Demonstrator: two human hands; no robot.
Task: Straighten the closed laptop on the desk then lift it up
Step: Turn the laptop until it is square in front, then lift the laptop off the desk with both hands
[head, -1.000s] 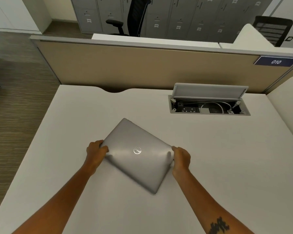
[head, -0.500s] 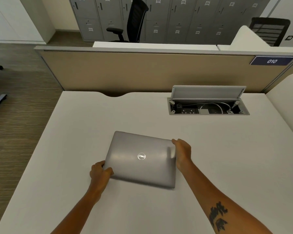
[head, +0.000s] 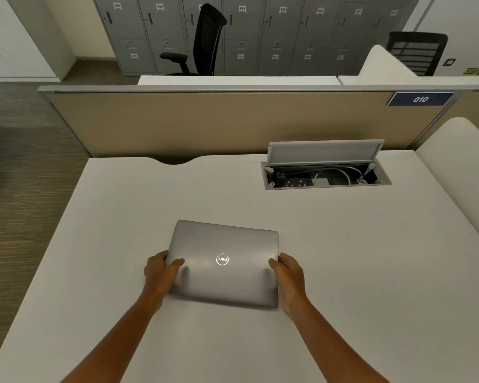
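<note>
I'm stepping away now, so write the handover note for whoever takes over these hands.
Left hand: grips the closed laptop's left edge, thumb on the lid.
Right hand: grips its right edge.
Laptop: lies flat on the white desk, nearly square to the near edge, logo up, well clear of the open cable box.
Done: straightening, roughly.
Left: lift it with both hands.
</note>
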